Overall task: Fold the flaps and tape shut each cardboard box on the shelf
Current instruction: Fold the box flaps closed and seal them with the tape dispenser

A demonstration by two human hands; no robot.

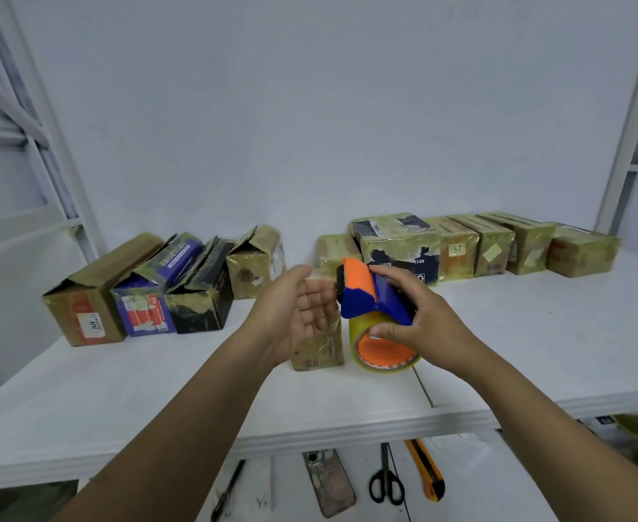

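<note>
My right hand [423, 318] grips a blue and orange tape dispenser [370, 299] with a roll of clear tape [385, 352], held above the white shelf [159, 389]. My left hand [295, 314] is open, palm toward the dispenser's head, fingers just beside it. A small cardboard box [317, 348] stands on the shelf behind and below my left hand, partly hidden. On the left, several boxes [140, 292] have raised flaps. On the right, a row of boxes [479, 246] looks closed and wrapped in tape.
Below the shelf's front edge lie a phone [328, 484], black scissors [385, 480], an orange box cutter [428, 472] and a pen [229, 491]. White shelf uprights stand at the far left [46, 145] and far right [630, 126].
</note>
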